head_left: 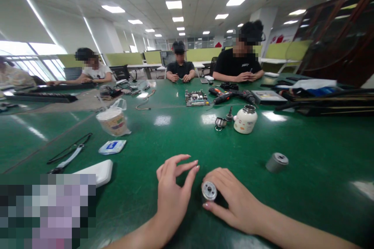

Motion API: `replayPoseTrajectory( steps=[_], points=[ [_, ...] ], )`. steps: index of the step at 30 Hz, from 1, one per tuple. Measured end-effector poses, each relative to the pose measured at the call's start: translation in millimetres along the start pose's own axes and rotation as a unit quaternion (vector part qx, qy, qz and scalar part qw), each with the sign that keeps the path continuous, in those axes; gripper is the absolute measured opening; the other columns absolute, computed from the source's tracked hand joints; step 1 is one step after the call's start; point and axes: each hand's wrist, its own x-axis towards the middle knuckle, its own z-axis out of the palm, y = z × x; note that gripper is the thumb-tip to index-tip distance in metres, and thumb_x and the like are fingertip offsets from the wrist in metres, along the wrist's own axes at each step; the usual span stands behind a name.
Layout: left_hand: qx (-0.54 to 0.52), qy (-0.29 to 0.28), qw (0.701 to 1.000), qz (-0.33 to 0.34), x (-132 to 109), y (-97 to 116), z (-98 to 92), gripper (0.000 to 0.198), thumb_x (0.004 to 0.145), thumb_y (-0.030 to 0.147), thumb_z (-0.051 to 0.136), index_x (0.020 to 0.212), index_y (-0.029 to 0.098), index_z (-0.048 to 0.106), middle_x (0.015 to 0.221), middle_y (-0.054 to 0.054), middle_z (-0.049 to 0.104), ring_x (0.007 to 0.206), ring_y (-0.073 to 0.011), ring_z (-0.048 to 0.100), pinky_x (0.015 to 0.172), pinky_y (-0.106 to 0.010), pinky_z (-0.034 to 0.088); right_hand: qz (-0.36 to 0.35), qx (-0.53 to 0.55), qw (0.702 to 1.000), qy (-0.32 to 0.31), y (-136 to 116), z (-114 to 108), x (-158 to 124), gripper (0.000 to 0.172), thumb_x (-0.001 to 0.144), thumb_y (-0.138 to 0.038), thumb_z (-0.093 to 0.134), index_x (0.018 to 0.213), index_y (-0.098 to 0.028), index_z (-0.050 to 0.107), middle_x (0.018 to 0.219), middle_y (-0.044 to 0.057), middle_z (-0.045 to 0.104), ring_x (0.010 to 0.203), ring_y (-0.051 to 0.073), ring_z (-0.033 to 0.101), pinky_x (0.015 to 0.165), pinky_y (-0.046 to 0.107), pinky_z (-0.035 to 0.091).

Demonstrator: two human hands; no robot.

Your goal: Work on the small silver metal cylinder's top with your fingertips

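Observation:
My right hand [233, 202] has its thumb and fingers wrapped around a small cylindrical metal motor [209, 191], low over the green table [140, 218]. The motor's round end face, with a dark centre and small holes, points up toward me. Just left of it, my left hand [175, 186] is raised with bent fingers slightly apart, the thumb tip close to the index fingertip. Nothing shows between them, and this hand is apart from the motor. A second similar motor [277, 162] stands on the table to the right, touched by neither hand.
Beyond my hands are a cream bottle [245, 120], its metal cap [220, 123], a circuit board [196, 98] and power drills [230, 95]. On the left lie a bagged cup [112, 121], a tissue pack [112, 147] and a white case [102, 173]. Several people sit around the table.

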Motion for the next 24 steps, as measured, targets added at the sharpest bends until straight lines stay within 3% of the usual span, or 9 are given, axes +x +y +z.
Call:
replayPoseTrajectory(
  steps=[4, 6, 8, 12, 17, 20, 24],
  points=[
    [0.074, -0.088, 0.993, -0.036, 6.9, -14.5, 3.0, 0.02, 0.085, 0.02, 0.069, 0.104, 0.025, 0.065, 0.101, -0.002, 0.078, 0.114, -0.0284, 0.061, 0.096, -0.049, 0.034, 0.006, 0.007, 1.0, -0.01, -1.2, -1.4, 0.4, 0.02, 0.091, -0.032, 0.062, 0.104, -0.019, 0.055, 0.107, 0.008, 0.063, 0.097, 0.025, 0.054, 0.086, 0.042, 0.042],
    [0.087, -0.102, 0.99, -0.039, 6.8, -17.6, 4.5, 0.025, 0.084, 0.019, 0.07, 0.107, 0.027, 0.066, 0.104, -0.002, 0.077, 0.12, -0.0295, 0.056, 0.096, -0.05, 0.033, 0.007, 0.009, 1.0, -0.011, -0.8, -1.6, 0.2, 0.02, 0.091, -0.032, 0.062, 0.104, -0.019, 0.055, 0.107, 0.008, 0.063, 0.097, 0.025, 0.054, 0.086, 0.042, 0.042],
    [0.086, -0.1, 0.99, -0.045, 6.8, -18.0, 5.1, 0.027, 0.083, 0.019, 0.071, 0.109, 0.027, 0.065, 0.103, -0.002, 0.078, 0.122, -0.0302, 0.056, 0.097, -0.051, 0.033, 0.007, 0.01, 1.0, -0.01, -0.5, -2.0, 0.3, 0.02, 0.091, -0.032, 0.061, 0.105, -0.019, 0.055, 0.107, 0.008, 0.063, 0.097, 0.025, 0.054, 0.086, 0.042, 0.041],
    [0.029, -0.079, 0.995, -0.05, 6.7, -12.6, 3.9, 0.015, 0.085, 0.02, 0.07, 0.099, 0.024, 0.067, 0.096, -0.003, 0.078, 0.109, -0.0282, 0.065, 0.097, -0.05, 0.037, 0.008, 0.01, 1.0, -0.007, -0.5, -2.4, 0.2, 0.021, 0.091, -0.032, 0.062, 0.105, -0.019, 0.055, 0.107, 0.008, 0.063, 0.097, 0.025, 0.054, 0.086, 0.041, 0.041],
    [-0.107, 0.013, 0.993, 0.054, -9.3, 2.2, 2.2, 0.028, 0.087, 0.018, 0.069, 0.111, 0.023, 0.056, 0.097, -0.003, 0.075, 0.103, -0.0225, 0.068, 0.095, -0.039, 0.046, -0.001, 0.008, 1.0, 0.001, 2.5, 1.5, -2.2, 0.022, 0.09, -0.033, 0.062, 0.106, -0.018, 0.055, 0.107, 0.009, 0.063, 0.097, 0.025, 0.054, 0.085, 0.041, 0.042],
    [-0.122, -0.006, 0.985, 0.119, -19.2, 8.8, 2.5, 0.034, 0.087, 0.019, 0.07, 0.115, 0.025, 0.053, 0.093, -0.001, 0.075, 0.103, -0.0223, 0.068, 0.093, -0.037, 0.047, -0.013, 0.01, 1.0, 0.009, 5.6, 4.9, -3.3, 0.021, 0.091, -0.03, 0.06, 0.106, -0.017, 0.055, 0.107, 0.01, 0.062, 0.097, 0.026, 0.053, 0.085, 0.042, 0.042],
    [-0.11, -0.039, 0.988, 0.103, -20.7, 9.7, 3.9, 0.038, 0.086, 0.016, 0.071, 0.116, 0.026, 0.051, 0.095, -0.001, 0.075, 0.103, -0.0232, 0.067, 0.093, -0.039, 0.046, -0.017, 0.006, 1.0, 0.014, 8.3, 7.1, -3.3, 0.021, 0.091, -0.029, 0.058, 0.108, -0.016, 0.054, 0.108, 0.011, 0.061, 0.098, 0.026, 0.052, 0.086, 0.043, 0.042]
  ],
)
